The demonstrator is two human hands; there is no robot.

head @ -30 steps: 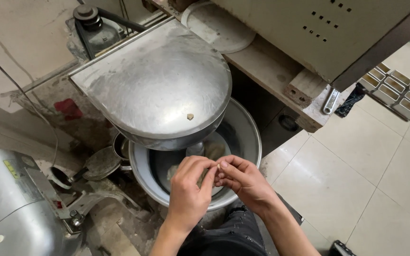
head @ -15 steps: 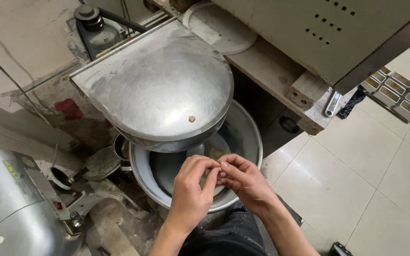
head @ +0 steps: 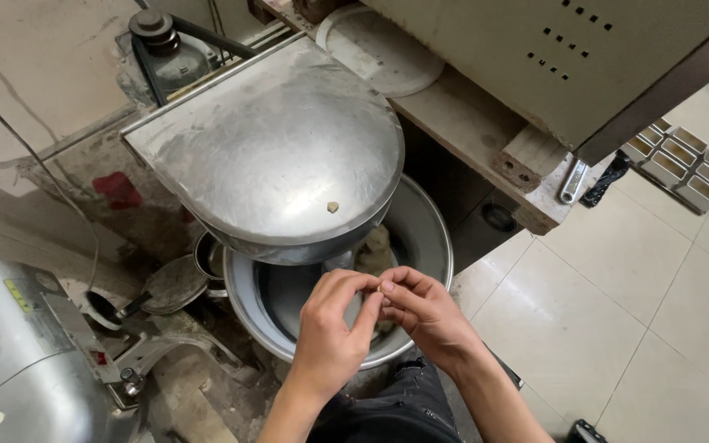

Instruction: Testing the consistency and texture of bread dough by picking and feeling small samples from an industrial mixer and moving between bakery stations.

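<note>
My left hand [head: 331, 338] and my right hand [head: 424, 313] meet fingertip to fingertip over the near rim of a large steel mixing bowl [head: 430, 221]. Between the fingertips I pinch a small pale bit of dough [head: 385, 288]. A lump of pale dough [head: 373, 248] lies inside the bowl, partly hidden. A domed steel lid [head: 276, 152] of the mixer hangs over the bowl's far half, with a tiny crumb of dough [head: 332, 207] stuck on it.
A grey metal machine housing [head: 18, 353] stands at lower left. A ladle [head: 153, 289] lies on the dirty floor beside the bowl. A cabinet [head: 584, 57] on a wooden ledge is at upper right, with metal loaf tins [head: 683, 160] on the tiled floor.
Both hands stay together over the bowl's rim, with the fingers shifting slightly as they work the small bit of dough. Nothing else has moved.
</note>
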